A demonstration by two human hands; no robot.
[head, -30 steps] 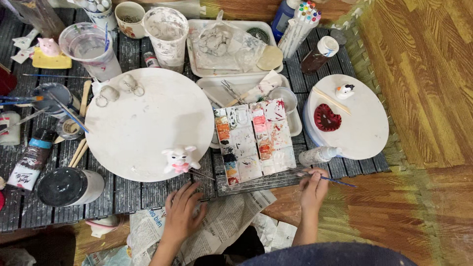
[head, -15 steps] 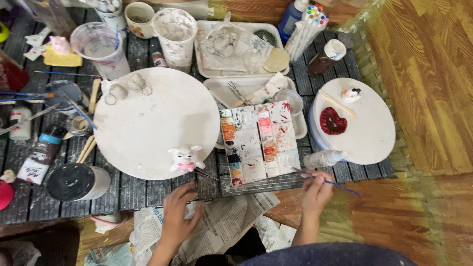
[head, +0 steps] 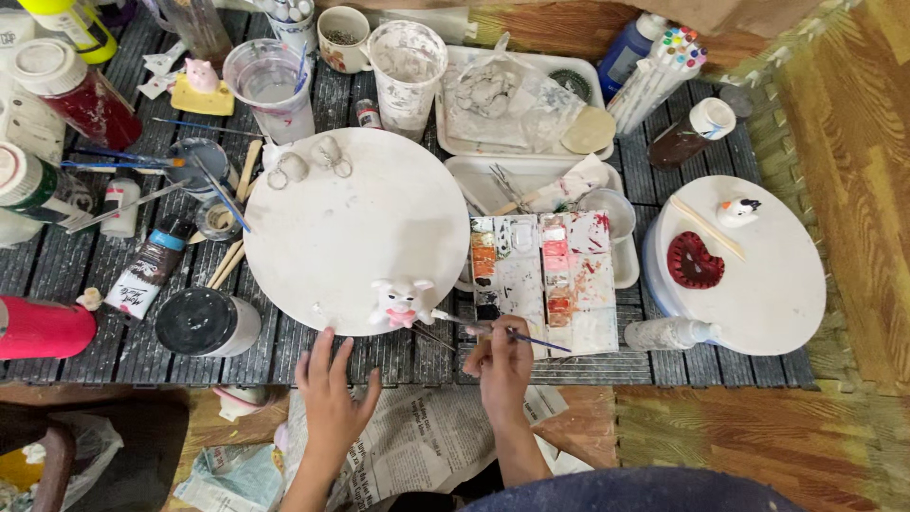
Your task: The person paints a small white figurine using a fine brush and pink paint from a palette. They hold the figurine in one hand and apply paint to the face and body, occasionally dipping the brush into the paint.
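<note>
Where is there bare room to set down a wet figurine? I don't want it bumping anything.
The big round board is mostly bare between the two small clay pieces at its top and the white-and-pink figurine at its near rim. The smaller round board is bare below the red heart. Left of the big board, jars, tubes and brushes crowd the table.

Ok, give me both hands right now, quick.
Left hand: open, fingers spread, tips at the edge of the round white board, holding nothing.
Right hand: closed on a thin paintbrush aimed at the small white figurine.
</note>
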